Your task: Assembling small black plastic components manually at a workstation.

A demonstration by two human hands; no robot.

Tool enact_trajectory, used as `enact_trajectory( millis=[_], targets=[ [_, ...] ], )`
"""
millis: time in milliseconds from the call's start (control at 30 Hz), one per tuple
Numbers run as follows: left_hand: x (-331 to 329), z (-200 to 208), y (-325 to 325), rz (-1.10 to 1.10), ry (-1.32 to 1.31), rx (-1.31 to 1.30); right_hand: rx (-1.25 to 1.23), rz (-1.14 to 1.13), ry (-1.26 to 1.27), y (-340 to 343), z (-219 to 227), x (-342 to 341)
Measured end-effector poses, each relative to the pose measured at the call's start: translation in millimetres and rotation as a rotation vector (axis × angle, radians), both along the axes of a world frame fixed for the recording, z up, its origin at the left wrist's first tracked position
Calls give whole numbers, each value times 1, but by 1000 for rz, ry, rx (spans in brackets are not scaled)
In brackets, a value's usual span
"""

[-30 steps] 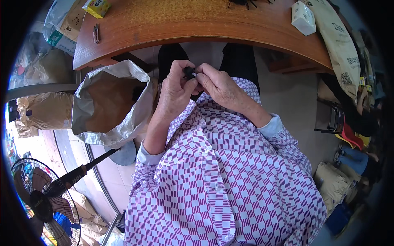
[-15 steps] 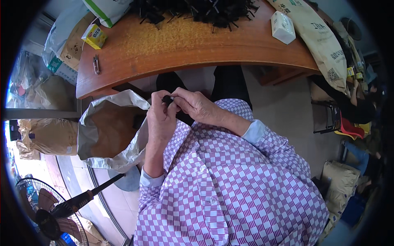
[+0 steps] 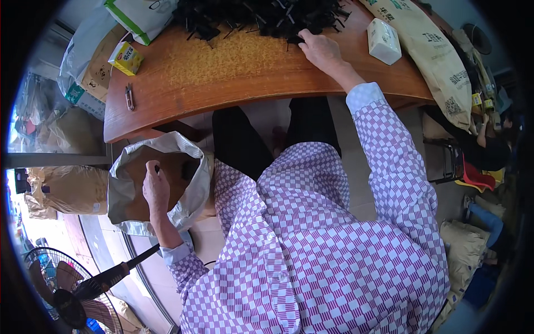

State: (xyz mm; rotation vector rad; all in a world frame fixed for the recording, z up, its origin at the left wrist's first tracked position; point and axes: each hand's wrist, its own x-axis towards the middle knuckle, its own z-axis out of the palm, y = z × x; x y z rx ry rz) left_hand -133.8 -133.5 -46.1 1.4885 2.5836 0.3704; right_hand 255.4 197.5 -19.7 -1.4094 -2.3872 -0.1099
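Over the mouth of an open sack [image 3: 123,192], pale silvery outside and brown inside, hangs my left hand [image 3: 156,192]. Its fingers are closed, and a small black piece [image 3: 157,168] shows between the fingertips. My right hand [image 3: 322,53] reaches across the table to the front edge of a pile of small black pieces [image 3: 250,19] with thin stick-like ends. The right fingertips pinch at one black piece [image 3: 293,39] there; how firmly it is gripped is partly hidden. Something dark [image 3: 190,168] lies inside the sack.
On the curved wooden table [image 3: 222,83] lie thread snips [image 3: 129,97], a yellow box [image 3: 126,58], a white tissue pack [image 3: 384,42] and a long paper sack [image 3: 431,50]. A fan [image 3: 69,306] stands lower left. A person [image 3: 495,147] sits at the far right.
My hands have parted from in front of my lap. The left has moved left and down over the sack with a black piece; the right has gone forward to the pile.
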Motion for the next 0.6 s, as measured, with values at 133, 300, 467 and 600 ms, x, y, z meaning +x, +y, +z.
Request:
enact_trajectory(
  millis=[133,300,467,600],
  targets=[
    [7,2,6,-25,-28,-149,-18,9,-21,3,-2,4],
    [18,1,10,-124,57,68,-28,92,-18,12,1,9],
    [36,21,22,-163,-171,311,-279,311,20,-9,19,-6],
    [69,34,32,-186,-497,392,-158,411,146,-4,1,-8]
  ],
)
